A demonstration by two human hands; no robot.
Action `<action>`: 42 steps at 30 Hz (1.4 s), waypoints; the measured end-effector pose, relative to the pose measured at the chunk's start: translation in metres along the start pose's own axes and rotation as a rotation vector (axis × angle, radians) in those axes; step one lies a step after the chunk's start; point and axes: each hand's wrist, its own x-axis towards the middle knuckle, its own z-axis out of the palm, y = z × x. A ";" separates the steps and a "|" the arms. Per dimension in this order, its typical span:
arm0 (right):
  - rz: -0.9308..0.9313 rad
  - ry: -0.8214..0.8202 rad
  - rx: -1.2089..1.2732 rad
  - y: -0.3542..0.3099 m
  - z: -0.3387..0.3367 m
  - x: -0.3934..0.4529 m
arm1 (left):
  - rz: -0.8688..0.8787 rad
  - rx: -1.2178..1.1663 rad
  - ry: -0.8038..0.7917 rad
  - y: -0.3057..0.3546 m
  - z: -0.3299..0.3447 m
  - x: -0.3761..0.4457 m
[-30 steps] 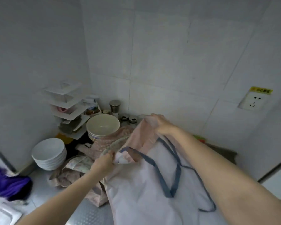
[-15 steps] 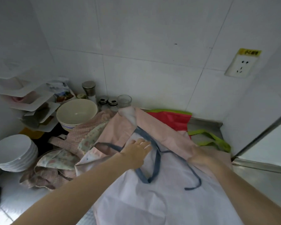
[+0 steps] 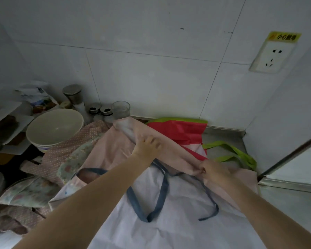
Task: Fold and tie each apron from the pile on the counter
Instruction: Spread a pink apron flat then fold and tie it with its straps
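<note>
Pink apron (image 3: 115, 151), pale, lying over a white apron (image 3: 169, 221) on the steel counter (image 3: 285, 203); both hands on its far folded edge. Left hand (image 3: 146, 146): fingers curled over the fold, gripping it, where half a second ago it lay flat lower down on the white cloth. Right hand (image 3: 213, 172): pinching the same pink edge further along toward the fridge side, thumb and forefinger closed on the fabric; a moment earlier it rested there less distinctly. Blue ties (image 3: 162, 193): loose, looped on the white apron below and between the two hands, untied. Red and green apron (image 3: 180, 130): beyond the hands against the wall, untouched. Floral aprons (image 3: 31, 191): heaped outboard of the left forearm, unfolded. Stacked bowls (image 3: 55, 127) and jars beyond the left hand. Assessment: the shift from smoothing to a two-point hold along one edge suggests the pink apron is being lifted or drawn over for its fold; folding appears only begun, tying not yet done, most of the pile pending.
</note>
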 end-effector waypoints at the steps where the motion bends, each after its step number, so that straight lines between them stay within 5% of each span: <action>1: 0.001 -0.064 0.083 0.004 -0.010 0.003 | -0.018 0.018 0.018 -0.002 -0.002 0.003; 6: 0.150 -0.386 0.106 0.015 -0.104 0.008 | -0.075 -0.022 0.172 -0.031 -0.030 0.021; 8: 0.213 -0.173 0.072 0.016 -0.128 0.017 | -0.245 -0.166 0.234 -0.050 -0.044 0.029; 11: 0.213 0.513 0.056 0.018 -0.123 0.031 | -0.484 -0.418 0.328 -0.076 -0.058 0.036; 13: 0.097 0.644 0.164 0.008 -0.103 0.030 | -0.565 -0.581 0.400 -0.084 -0.062 0.038; 16: -0.191 0.344 0.053 -0.005 -0.063 0.035 | -0.578 -0.701 0.411 -0.088 -0.054 0.042; 19: -0.125 -0.165 -0.026 0.002 -0.030 0.049 | -0.541 -0.808 0.323 -0.086 -0.039 0.037; 22: 0.120 -0.090 -0.006 0.004 -0.020 0.055 | -0.437 -0.879 0.201 -0.079 -0.020 0.015; 27: -0.148 0.050 0.340 -0.061 -0.010 0.035 | -0.337 -0.711 0.181 -0.072 0.016 -0.040; 31: -0.214 -0.015 0.937 -0.129 0.002 0.009 | -0.335 -0.669 -0.051 -0.066 0.047 -0.089; 35: -0.353 0.075 0.438 -0.181 0.021 -0.005 | -0.383 -0.543 -0.083 -0.066 0.067 -0.138; 39: -0.097 0.256 -0.084 -0.207 0.015 -0.026 | -0.490 -0.179 -0.062 -0.062 0.069 -0.171; 41: -0.118 0.295 -0.086 -0.213 -0.007 -0.026 | -0.575 -0.155 -0.049 -0.068 0.071 -0.178; 42: -0.150 0.303 0.136 -0.215 -0.025 -0.028 | -0.616 -0.211 -0.042 -0.072 0.070 -0.181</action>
